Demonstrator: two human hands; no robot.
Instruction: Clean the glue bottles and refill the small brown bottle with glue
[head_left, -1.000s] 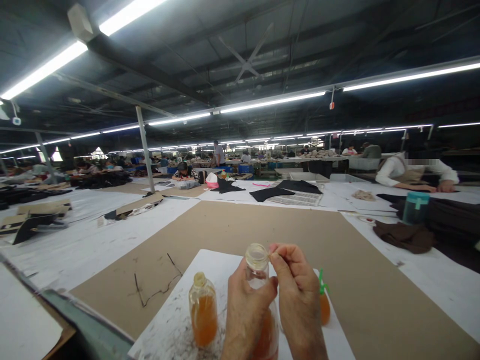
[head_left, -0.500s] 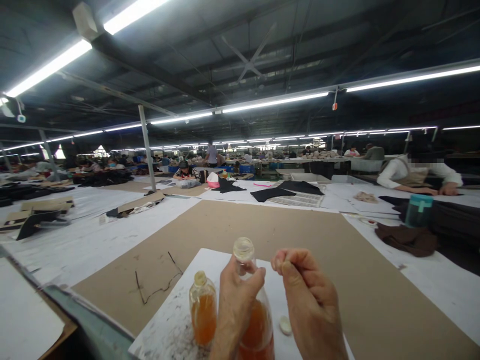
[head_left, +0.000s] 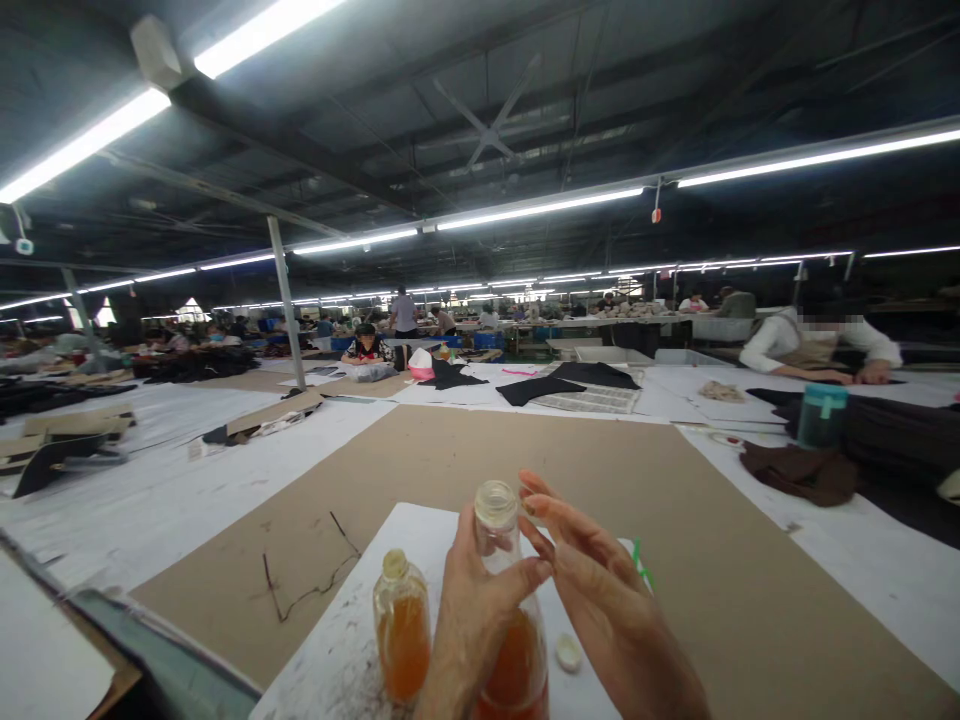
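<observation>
An uncapped clear bottle (head_left: 516, 655) with orange liquid in its lower part stands upright on a stained white board (head_left: 330, 640). My left hand (head_left: 480, 600) is wrapped round its neck, below the open mouth. Just right of the mouth, my right hand (head_left: 592, 580) has its fingers stretched out and apart, with nothing seen in them. To the left is a smaller bottle (head_left: 403, 630) of orange liquid with a yellowish top. A small whitish cap (head_left: 568, 653) lies on the board between the larger bottle and my right forearm.
Brown paper (head_left: 390, 460) covers the table under the board. Eyeglasses (head_left: 300, 590) with thin dark frames lie at left. Part of a green thing (head_left: 639, 556) shows behind my right hand. Farther right are brown cloth (head_left: 799, 472), a teal-lidded container (head_left: 822, 415) and a co-worker (head_left: 821, 345).
My right hand has opened from a pinch and moved left, close to the bottle's mouth. The left hand keeps its hold. The view has shifted slightly, and a green thing now shows.
</observation>
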